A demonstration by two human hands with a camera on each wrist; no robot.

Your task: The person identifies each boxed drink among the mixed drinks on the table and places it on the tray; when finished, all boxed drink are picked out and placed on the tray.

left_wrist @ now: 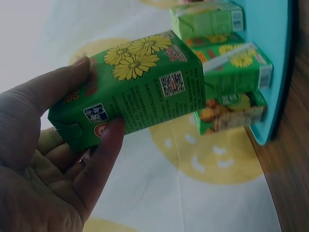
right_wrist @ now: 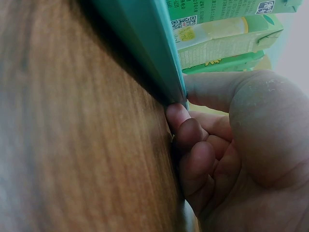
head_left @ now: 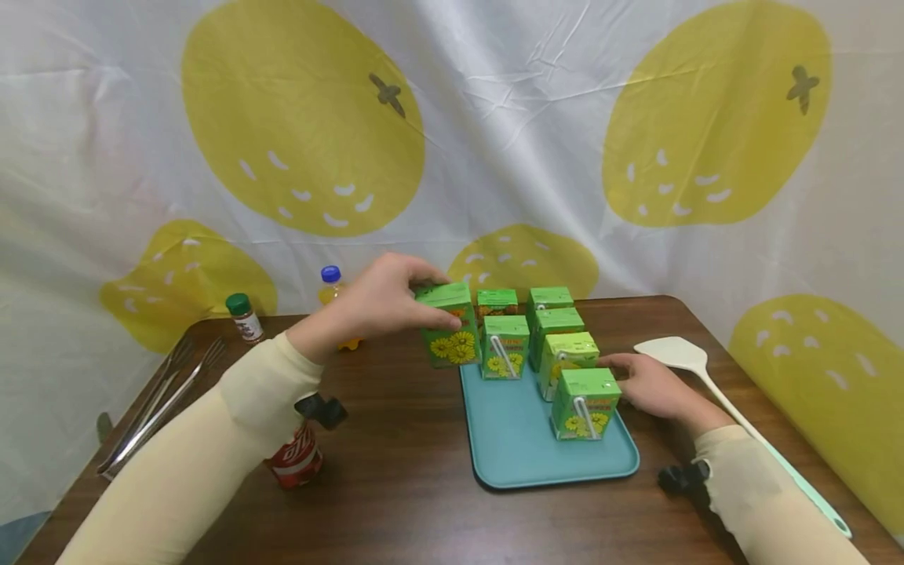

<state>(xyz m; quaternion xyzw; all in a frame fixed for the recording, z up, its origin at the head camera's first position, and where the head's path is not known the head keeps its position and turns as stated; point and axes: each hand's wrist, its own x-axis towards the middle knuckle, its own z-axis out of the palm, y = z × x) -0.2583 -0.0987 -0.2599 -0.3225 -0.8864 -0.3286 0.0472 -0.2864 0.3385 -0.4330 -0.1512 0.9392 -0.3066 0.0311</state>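
My left hand (head_left: 388, 297) grips a green drink carton (head_left: 450, 339) by its upper end, above the far left corner of the blue tray (head_left: 512, 439). Yellow flowers and a printed code show on the carton (left_wrist: 133, 92) in the left wrist view, thumb on one side and fingers on the other. On the tray stand several more cartons, among them a front one with a white straw (head_left: 586, 404), a paler one (head_left: 565, 357) and another with a straw (head_left: 504, 349). At the tray's right edge, my right hand (right_wrist: 241, 130) pinches the rim between thumb and curled fingers.
A white turner (head_left: 681, 353) with a pale green handle lies to the right. Left of the tray are a red can (head_left: 298, 463), partly behind the left arm, a blue-capped bottle (head_left: 330, 275), a green-capped jar (head_left: 243, 318) and metal tongs (head_left: 169, 400). A fruit-print curtain (head_left: 508, 157) hangs behind.
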